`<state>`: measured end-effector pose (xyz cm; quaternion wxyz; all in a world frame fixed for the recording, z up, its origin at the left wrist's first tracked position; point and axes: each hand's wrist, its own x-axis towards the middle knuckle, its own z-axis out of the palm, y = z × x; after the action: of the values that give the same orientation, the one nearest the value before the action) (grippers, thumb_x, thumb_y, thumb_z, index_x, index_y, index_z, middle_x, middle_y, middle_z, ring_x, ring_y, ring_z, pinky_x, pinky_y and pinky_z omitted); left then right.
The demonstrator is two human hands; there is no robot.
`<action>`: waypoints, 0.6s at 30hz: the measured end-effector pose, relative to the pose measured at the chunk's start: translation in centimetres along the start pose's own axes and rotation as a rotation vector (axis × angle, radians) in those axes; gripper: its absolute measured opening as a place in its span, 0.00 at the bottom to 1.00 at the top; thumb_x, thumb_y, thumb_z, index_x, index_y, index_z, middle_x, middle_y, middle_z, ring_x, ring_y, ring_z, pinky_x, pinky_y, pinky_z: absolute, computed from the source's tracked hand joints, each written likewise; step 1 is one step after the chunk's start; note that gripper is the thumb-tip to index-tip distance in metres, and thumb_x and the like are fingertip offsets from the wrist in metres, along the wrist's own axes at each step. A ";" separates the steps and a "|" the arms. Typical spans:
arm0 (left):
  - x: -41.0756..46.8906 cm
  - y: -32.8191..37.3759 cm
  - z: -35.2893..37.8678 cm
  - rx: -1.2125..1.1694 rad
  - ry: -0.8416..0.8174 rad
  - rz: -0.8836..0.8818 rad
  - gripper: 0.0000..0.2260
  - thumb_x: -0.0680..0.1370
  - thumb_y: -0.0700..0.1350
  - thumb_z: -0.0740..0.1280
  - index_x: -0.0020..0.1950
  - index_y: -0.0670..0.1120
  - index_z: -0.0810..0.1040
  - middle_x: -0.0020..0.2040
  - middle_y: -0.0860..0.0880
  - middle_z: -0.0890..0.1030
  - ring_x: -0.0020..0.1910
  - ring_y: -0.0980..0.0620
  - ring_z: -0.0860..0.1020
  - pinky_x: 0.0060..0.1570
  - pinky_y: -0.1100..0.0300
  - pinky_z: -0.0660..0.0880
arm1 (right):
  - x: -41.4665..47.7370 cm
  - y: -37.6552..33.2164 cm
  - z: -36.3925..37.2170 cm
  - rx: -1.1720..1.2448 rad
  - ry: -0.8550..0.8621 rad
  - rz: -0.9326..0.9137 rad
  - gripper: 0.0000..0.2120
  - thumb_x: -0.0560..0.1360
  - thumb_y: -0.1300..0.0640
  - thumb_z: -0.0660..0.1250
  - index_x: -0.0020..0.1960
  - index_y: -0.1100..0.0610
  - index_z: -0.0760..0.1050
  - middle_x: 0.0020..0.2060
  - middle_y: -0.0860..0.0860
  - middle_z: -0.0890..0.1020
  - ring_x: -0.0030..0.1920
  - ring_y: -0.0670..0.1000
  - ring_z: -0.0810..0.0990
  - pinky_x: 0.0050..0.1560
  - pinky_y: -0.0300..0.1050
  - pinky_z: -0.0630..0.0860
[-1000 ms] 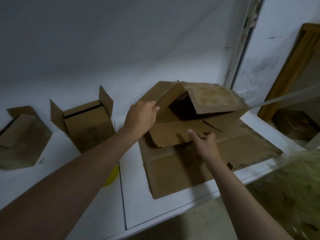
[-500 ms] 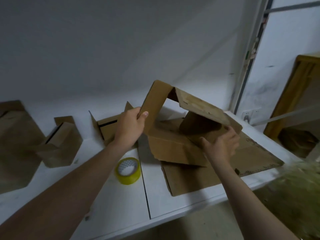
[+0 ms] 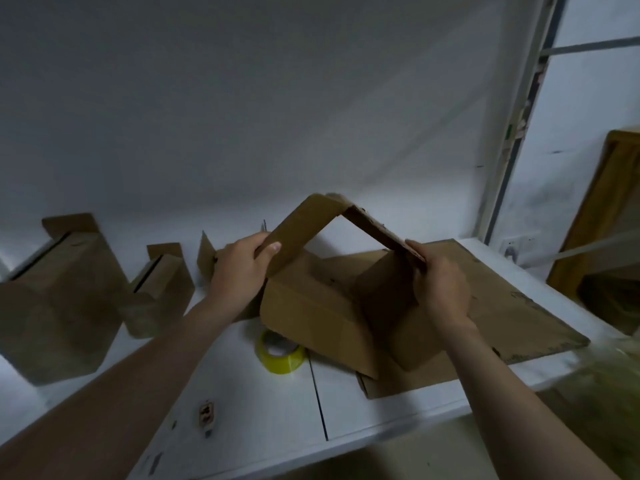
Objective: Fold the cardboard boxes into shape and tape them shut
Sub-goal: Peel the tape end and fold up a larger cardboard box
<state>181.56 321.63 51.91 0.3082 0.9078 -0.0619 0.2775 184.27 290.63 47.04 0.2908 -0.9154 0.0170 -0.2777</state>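
box in work (image 3: 311, 317): half-opened and held up over the flat cardboard sheet (image 3: 512, 306) at centre-right of the white table (image 3: 242, 427); two upper panels meeting in a peak, lower flaps hanging toward the near table edge
left hand (image 3: 242, 271): clamped on the left sloping panel, thumb on the near face, fingers wrapped behind its edge
right hand (image 3: 443, 289): clamped on the low end of the right sloping panel, fingers curled over its edge
key relation: box directly between the two hands, one on each side and about equally near; ridge of the peak running away toward the wall (image 3: 242, 116), so long axis front to back; left panel showing its broad face, right panel seen almost edge-on
step, as judged: opening the flattened tube into a square section, no flaps folded in yet, no tape on it
next move, as judged: both grips working across the ridge to bring the panels square, then setting the box down to close the flaps
tape roll (image 3: 280, 353): yellow, flat on the table, tucked under the near-left corner of the box and partly hidden; nearer the left hand
other boxes: large box (image 3: 59, 306) and smaller box (image 3: 159, 289) standing at left, well apart from the hands; third box (image 3: 207, 251) mostly hidden behind the left hand
risk, as judged: soft, worn card buckling off its creases
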 end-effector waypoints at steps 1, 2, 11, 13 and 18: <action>0.0 0.0 0.2 -0.010 0.018 -0.015 0.09 0.84 0.52 0.61 0.46 0.56 0.77 0.37 0.58 0.78 0.39 0.61 0.77 0.34 0.64 0.66 | 0.1 -0.3 -0.2 0.026 0.005 0.001 0.22 0.82 0.59 0.62 0.73 0.41 0.72 0.41 0.50 0.83 0.38 0.52 0.80 0.37 0.52 0.81; 0.0 0.1 0.4 -0.031 0.028 -0.026 0.09 0.84 0.52 0.61 0.46 0.56 0.76 0.38 0.58 0.78 0.39 0.60 0.77 0.35 0.62 0.67 | 0.0 -0.6 -0.5 0.051 0.011 -0.001 0.22 0.82 0.59 0.62 0.72 0.42 0.73 0.41 0.50 0.83 0.38 0.52 0.80 0.38 0.52 0.81; -0.4 1.2 4.3 -0.339 -0.219 -0.461 0.35 0.76 0.51 0.74 0.78 0.54 0.60 0.61 0.44 0.81 0.49 0.53 0.82 0.40 0.61 0.77 | 0.8 1.6 -2.5 0.422 0.045 0.215 0.17 0.81 0.62 0.58 0.64 0.49 0.78 0.48 0.50 0.83 0.47 0.53 0.81 0.47 0.53 0.80; -0.3 2.0 4.6 -0.338 -0.333 -0.405 0.38 0.75 0.43 0.73 0.78 0.60 0.56 0.50 0.41 0.82 0.37 0.50 0.82 0.31 0.56 0.79 | 0.8 2.2 -2.7 0.450 0.048 0.234 0.13 0.82 0.59 0.59 0.58 0.49 0.80 0.44 0.49 0.82 0.44 0.51 0.80 0.42 0.48 0.76; 0.9 3.5 3.8 -0.057 -0.221 -0.084 0.42 0.76 0.30 0.63 0.75 0.70 0.56 0.30 0.47 0.74 0.19 0.54 0.70 0.18 0.60 0.65 | 0.7 2.9 -3.5 0.578 0.072 0.266 0.09 0.85 0.52 0.58 0.53 0.49 0.77 0.41 0.44 0.80 0.42 0.44 0.79 0.37 0.40 0.70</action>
<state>183.06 316.55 51.72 0.3366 0.9255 -0.0651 0.1609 183.41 286.28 48.14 0.5716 -0.7744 0.0670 -0.2627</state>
